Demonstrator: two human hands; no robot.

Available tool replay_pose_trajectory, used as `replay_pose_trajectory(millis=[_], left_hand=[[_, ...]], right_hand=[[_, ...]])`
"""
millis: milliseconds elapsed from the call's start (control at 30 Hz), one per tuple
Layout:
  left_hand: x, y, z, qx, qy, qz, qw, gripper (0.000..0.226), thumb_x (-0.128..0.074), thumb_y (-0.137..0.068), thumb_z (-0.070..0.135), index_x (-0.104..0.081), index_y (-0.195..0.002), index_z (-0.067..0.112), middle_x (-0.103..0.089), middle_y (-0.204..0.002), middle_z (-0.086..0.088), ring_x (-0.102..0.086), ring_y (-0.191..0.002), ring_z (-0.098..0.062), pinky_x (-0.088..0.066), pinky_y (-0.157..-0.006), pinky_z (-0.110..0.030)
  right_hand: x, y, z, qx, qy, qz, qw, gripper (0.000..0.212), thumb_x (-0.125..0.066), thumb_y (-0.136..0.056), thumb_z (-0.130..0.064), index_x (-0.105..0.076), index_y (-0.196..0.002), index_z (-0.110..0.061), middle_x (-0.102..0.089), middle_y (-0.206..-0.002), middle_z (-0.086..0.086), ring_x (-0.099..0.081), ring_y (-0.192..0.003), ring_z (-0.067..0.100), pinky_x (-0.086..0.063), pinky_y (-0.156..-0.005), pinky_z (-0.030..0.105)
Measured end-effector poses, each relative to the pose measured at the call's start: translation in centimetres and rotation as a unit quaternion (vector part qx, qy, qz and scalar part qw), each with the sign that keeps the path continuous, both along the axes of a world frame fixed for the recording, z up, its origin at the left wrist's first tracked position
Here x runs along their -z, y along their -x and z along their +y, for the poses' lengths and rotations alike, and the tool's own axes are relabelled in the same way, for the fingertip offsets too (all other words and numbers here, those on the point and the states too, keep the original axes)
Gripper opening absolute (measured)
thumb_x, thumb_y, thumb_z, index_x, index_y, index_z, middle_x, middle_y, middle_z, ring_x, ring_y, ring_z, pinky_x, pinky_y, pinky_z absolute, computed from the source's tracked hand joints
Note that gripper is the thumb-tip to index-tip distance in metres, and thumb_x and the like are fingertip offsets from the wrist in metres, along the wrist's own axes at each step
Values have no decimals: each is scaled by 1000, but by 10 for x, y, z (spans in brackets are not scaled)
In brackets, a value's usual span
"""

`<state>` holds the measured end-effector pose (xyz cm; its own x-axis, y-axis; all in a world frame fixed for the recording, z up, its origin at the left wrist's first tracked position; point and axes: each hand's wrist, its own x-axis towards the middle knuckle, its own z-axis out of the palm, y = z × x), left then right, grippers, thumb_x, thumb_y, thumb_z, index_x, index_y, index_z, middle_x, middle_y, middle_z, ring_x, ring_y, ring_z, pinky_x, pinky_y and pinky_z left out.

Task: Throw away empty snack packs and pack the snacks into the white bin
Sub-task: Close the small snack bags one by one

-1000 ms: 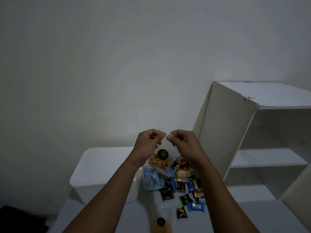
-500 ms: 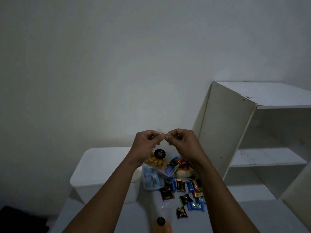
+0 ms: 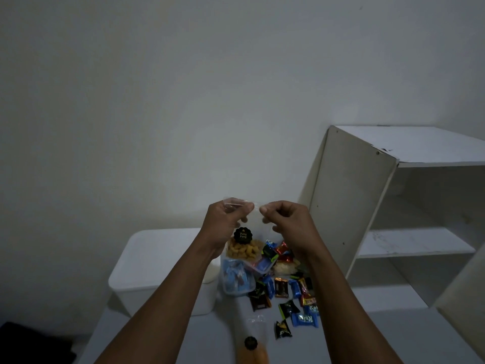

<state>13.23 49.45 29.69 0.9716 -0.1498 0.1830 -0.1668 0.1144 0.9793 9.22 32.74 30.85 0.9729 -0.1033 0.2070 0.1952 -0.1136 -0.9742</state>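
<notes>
Both hands are raised above the table [image 3: 354,337], and a clear snack bag [image 3: 242,235] hangs between them. The left hand [image 3: 225,224] pinches the bag's top edge, its fingers [image 3: 245,209] clamped on the plastic. The right hand [image 3: 288,227] pinches the same edge just beside it, fingers curled and closed on the film. Compared with a second ago, the two pinch points have drawn together and then parted slightly. A strip of the clear top edge now shows above the left hand, and the bag has shifted a little to the left and upward. This reads as work on the bag's mouth; whether it is being opened or closed cannot be determined. The bag's lower part holds orange-yellow pieces, so it is not empty and most likely belongs in the white bin [image 3: 157,258], not in the rubbish. The bin stands at the left, below the left forearm; its top shows as a flat white surface, probably a lid that must come off first. Wrapped sweets [image 3: 288,292], a clear tub [image 3: 236,282] and a second bag [image 3: 253,342] lie on the table, not yet packed.
</notes>
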Motion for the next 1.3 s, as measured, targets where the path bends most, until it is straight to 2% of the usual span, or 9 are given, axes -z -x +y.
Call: replay_pose_trajectory(millis=[67, 200, 400, 567, 700, 867, 1000, 1167, 1300], left_hand=[[1, 0, 0, -10, 21, 10, 1000, 7, -75, -85, 19, -72, -82, 14, -66, -68, 2, -58, -68, -12, -45, -70, -31], [1, 2, -1, -5, 35, 22, 999, 7, -76, -84, 19, -72, -86, 13, -67, -70, 1, -60, -68, -12, -46, -69, -30], [-1, 0, 6, 26, 1, 3, 1000, 4, -77, -83, 14, -76, -84, 10, -69, -68, 3, -58, -66, -15, -45, -68, -33], [0, 2, 3, 50, 31, 25, 998, 9, -73, -86, 18, -75, -89, 10, -67, -72, 2, -57, -73, -15, -43, -71, -32], [-4, -2, 9, 37, 91, 68, 993, 23, -76, -77, 28, -72, -92, 10, -66, -78, -4, -61, -71, -14, -45, -73, -33], [-3, -2, 9, 3, 87, 58, 994, 16, -66, -92, 26, -72, -88, 12, -65, -80, 0, -62, -71, -14, -46, -72, -33], [0, -3, 9, -15, 7, -1, 1000, 25, -58, -98, 30, -75, -89, 14, -67, -81, 0, -64, -73, -16, -51, -70, -32], [-4, -4, 7, -28, 45, 4, 999, 22, -62, -96, 27, -73, -90, 8, -69, -79, -4, -70, -73, -24, -54, -67, -35], [-1, -6, 7, -49, -29, -36, 998, 17, -63, -96, 22, -68, -90, 7, -68, -76, -4, -69, -70, -19, -55, -67, -35]], right_hand=[[3, 0, 2, 22, -19, 10, 1000, 15, -73, -89, -27, -74, -87, -12, -75, -84, 5, -69, -81, 11, -55, -77, 30], [5, 0, 9, 58, -40, -7, 997, 11, -70, -91, -22, -73, -84, -14, -73, -80, -2, -66, -74, 0, -47, -67, 17], [0, 1, 11, -10, -17, -5, 1000, 10, -70, -91, -20, -74, -88, -13, -75, -85, 5, -67, -77, 4, -50, -65, 13], [2, -2, 20, -10, -62, 3, 998, 10, -67, -93, -20, -76, -90, -14, -74, -83, -1, -67, -84, 9, -53, -79, 31], [3, -6, 18, 53, -88, -6, 995, 9, -69, -91, -21, -74, -87, -15, -74, -80, -3, -68, -76, 2, -49, -73, 25], [-3, -9, 12, 31, 3, -4, 1000, 14, -73, -89, -20, -75, -82, -8, -74, -81, 9, -65, -73, 6, -51, -71, 23], [-12, -12, 9, -11, 97, -21, 995, 10, -74, -89, -20, -77, -84, -11, -74, -76, 0, -66, -68, 0, -49, -63, 10], [-8, -16, 9, 30, 117, -39, 992, 20, -64, -96, -22, -71, -84, -8, -68, -78, 5, -57, -65, -3, -45, -61, 5], [-1, -14, 5, 9, 128, -23, 992, 20, -64, -96, -23, -71, -84, -8, -71, -83, 11, -61, -72, 5, -49, -71, 18]])
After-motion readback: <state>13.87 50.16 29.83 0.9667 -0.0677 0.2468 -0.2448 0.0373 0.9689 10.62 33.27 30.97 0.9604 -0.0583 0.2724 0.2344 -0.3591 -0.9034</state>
